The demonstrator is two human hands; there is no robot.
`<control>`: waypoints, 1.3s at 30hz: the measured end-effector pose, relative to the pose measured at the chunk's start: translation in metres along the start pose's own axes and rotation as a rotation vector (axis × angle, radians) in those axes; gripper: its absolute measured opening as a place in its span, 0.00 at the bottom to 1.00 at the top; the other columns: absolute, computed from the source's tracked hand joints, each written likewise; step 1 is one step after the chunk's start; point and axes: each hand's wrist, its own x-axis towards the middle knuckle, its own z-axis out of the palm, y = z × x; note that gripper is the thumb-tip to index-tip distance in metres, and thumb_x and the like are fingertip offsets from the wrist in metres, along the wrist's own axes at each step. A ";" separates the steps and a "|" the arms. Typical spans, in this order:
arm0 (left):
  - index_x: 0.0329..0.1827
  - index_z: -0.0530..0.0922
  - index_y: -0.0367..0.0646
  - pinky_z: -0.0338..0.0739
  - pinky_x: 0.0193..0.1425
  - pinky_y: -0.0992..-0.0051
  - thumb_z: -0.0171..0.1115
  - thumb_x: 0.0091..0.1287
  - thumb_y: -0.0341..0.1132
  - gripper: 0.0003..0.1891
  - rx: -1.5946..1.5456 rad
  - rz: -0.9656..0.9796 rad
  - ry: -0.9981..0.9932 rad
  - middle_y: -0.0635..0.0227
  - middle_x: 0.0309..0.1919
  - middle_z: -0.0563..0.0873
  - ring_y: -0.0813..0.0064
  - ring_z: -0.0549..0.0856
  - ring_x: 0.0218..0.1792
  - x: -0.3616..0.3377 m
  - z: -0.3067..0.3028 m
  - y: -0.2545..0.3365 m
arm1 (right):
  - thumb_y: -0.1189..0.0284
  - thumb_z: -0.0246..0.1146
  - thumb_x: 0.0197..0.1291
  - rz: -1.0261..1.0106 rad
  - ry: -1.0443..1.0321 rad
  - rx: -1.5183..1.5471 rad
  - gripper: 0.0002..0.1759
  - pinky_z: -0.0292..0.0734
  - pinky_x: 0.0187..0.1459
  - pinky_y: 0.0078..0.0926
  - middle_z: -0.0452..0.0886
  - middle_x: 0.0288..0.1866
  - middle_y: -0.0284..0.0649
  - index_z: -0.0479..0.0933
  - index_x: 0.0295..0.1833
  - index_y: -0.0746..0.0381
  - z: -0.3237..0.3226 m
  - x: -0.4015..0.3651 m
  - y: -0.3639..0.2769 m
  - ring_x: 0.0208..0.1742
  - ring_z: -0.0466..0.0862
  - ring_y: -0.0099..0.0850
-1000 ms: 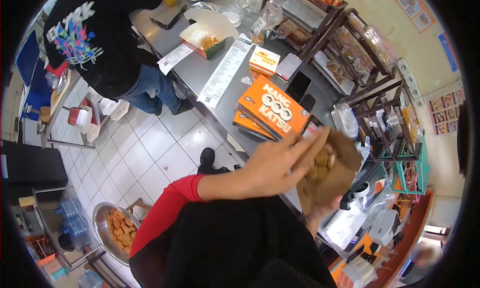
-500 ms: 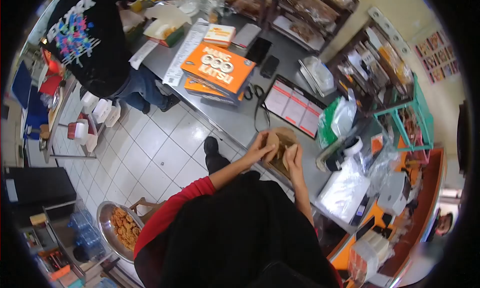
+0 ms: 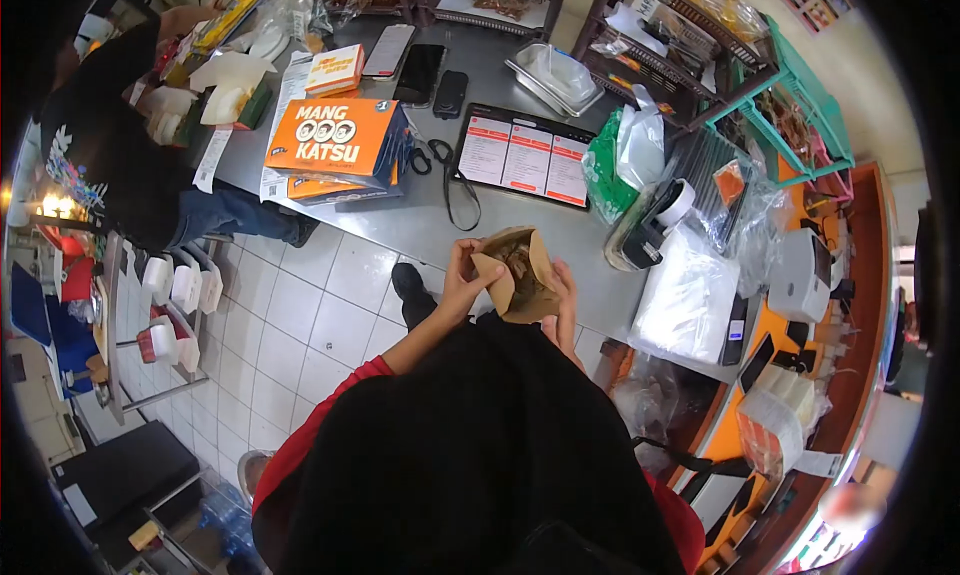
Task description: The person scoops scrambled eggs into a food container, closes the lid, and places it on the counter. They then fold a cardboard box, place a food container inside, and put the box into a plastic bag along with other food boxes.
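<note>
Close in front of my body, I hold up a brown paper bag with its mouth open toward me. Brown contents show down inside it, too dim to name. My left hand grips the bag's left side, thumb on the paper near the rim. Fingers of my right hand wrap the opposite side, partly behind the paper. Beyond the bag, a tablet with a lit order screen lies on the metal table. Black scissors lie left of the tablet.
Stacked orange boxes stand at the table's left, near several phones. A green plastic bag and clear plastic packs lie to the right. Racks line the back. Another person stands at the far left.
The paper bag, folded and low before, now stands opened up, its inside facing me. Both hands have shifted slightly left and up in view. The camera has turned, sliding the table items left.
</note>
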 end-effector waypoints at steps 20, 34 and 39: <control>0.71 0.51 0.32 0.43 0.75 0.56 0.49 0.68 0.47 0.35 1.431 0.588 -0.922 0.47 0.72 0.51 0.52 0.47 0.74 0.029 0.008 0.062 | 0.68 0.57 0.58 0.032 -0.320 -0.887 0.34 0.53 0.68 0.46 0.51 0.73 0.53 0.58 0.68 0.66 0.014 0.049 -0.023 0.72 0.52 0.53; 0.37 0.75 0.42 0.58 0.61 0.63 0.64 0.59 0.41 0.13 0.736 0.290 -1.003 0.64 0.44 0.67 0.60 0.64 0.51 0.055 -0.012 0.061 | 0.77 0.64 0.54 0.203 -0.671 0.233 0.10 0.55 0.67 0.38 0.59 0.65 0.45 0.72 0.40 0.61 -0.024 0.065 0.004 0.68 0.60 0.44; 0.33 0.79 0.45 0.57 0.59 0.65 0.66 0.58 0.42 0.10 0.753 0.307 -1.019 0.67 0.43 0.67 0.64 0.63 0.50 0.048 -0.008 0.060 | 0.76 0.64 0.55 0.207 -0.568 0.219 0.09 0.55 0.67 0.37 0.58 0.66 0.46 0.72 0.40 0.60 -0.015 0.060 0.005 0.69 0.59 0.44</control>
